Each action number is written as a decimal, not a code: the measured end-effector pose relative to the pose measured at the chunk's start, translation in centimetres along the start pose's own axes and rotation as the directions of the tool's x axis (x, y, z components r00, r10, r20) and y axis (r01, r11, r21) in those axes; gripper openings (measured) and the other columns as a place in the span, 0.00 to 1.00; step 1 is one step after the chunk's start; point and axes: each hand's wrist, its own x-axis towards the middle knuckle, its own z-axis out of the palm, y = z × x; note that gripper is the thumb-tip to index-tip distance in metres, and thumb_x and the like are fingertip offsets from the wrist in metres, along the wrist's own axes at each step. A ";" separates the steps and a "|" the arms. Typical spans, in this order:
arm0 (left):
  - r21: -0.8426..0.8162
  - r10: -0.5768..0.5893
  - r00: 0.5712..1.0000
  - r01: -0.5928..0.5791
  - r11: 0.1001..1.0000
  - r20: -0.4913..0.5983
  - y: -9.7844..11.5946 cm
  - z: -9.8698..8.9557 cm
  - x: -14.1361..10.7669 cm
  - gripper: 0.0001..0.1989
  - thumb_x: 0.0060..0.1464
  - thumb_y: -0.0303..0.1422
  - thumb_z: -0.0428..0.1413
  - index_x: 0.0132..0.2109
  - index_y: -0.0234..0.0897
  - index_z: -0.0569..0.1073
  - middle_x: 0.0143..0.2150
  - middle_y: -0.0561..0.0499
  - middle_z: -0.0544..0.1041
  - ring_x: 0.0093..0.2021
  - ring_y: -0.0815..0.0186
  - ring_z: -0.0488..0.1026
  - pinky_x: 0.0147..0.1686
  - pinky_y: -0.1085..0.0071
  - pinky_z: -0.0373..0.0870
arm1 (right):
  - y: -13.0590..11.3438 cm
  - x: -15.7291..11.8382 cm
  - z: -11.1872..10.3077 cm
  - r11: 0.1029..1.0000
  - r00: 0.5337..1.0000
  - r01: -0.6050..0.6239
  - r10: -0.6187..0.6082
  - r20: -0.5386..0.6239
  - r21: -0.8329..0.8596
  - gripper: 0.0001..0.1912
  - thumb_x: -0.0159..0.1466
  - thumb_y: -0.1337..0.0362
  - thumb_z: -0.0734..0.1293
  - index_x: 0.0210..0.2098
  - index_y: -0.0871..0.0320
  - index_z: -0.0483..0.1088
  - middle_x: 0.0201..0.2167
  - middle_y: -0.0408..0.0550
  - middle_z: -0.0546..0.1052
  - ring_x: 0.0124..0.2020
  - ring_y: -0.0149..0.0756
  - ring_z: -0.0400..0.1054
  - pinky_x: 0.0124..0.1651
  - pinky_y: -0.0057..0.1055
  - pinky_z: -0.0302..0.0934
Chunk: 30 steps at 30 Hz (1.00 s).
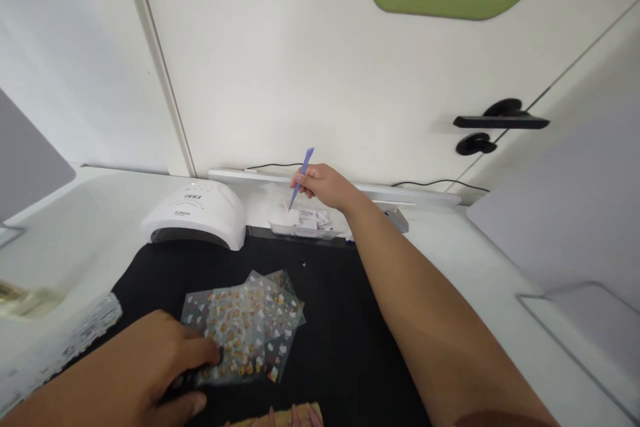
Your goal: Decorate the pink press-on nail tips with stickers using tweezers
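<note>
My right hand (326, 185) is reached out to the back and pinches a slim purple plastic stick (307, 161) with a flattened upper end. The stick's lower tip points down at a clear container (280, 230) holding white pads and small white packets (313, 220). Whether the tip touches them I cannot tell. My left hand (163, 360) lies at the lower left, thumb and index finger apart. Its index fingertip is on a fanned stack of clear nail sticker sheets (240, 320) with small yellow, orange and white figures. Its other fingers are partly hidden.
A white nail lamp (195, 210) stands at the back left on the black mat (340, 320). Pink pointed nail tips on a tan holder (285, 417) show at the near edge. Silvery lace-like material (95, 327) lies left. Behind rises a white door with a black handle (500, 121).
</note>
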 end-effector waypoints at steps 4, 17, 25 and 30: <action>-0.006 0.007 1.000 -0.007 1.000 -0.017 0.2 -0.2 0.2 0.13 0.58 0.40 0.53 0.47 0.46 0.76 0.32 0.49 0.79 0.31 0.60 0.75 0.33 0.70 0.68 | -0.4 -0.3 -0.1 0.999 0.999 0.029 -0.027 -0.038 0.036 0.11 0.65 0.65 0.63 0.31 0.62 0.74 0.22 0.44 0.71 0.22 0.27 0.62 0.28 0.24 0.58; -0.465 -0.142 0.889 -0.087 0.881 -0.435 0.4 -1.0 1.8 0.10 0.60 0.38 0.53 0.46 0.40 0.71 0.38 0.50 0.72 0.35 0.66 0.70 0.35 0.71 0.68 | -6.8 -5.3 1.9 0.926 0.949 0.281 -0.229 -0.218 0.251 0.24 0.62 0.42 0.63 0.30 0.59 0.72 0.23 0.43 0.67 0.24 0.31 0.62 0.30 0.31 0.61; -0.826 -0.273 0.857 -0.263 0.499 -0.438 1.4 0.3 2.1 0.20 0.52 0.36 0.61 0.52 0.39 0.69 0.41 0.49 0.73 0.39 0.65 0.70 0.38 0.69 0.69 | -8.5 -10.1 8.2 0.805 0.946 0.325 -0.273 -0.176 0.496 0.20 0.63 0.46 0.67 0.31 0.58 0.76 0.25 0.44 0.70 0.24 0.30 0.64 0.27 0.30 0.60; -0.866 -0.361 0.858 -0.172 0.469 -0.366 1.8 0.3 2.3 0.13 0.54 0.41 0.60 0.34 0.34 0.72 0.26 0.54 0.70 0.26 0.71 0.64 0.28 0.74 0.62 | -8.5 -10.3 9.7 0.765 0.942 0.336 -0.266 -0.206 0.549 0.19 0.63 0.48 0.68 0.30 0.57 0.78 0.25 0.43 0.70 0.23 0.30 0.64 0.26 0.29 0.59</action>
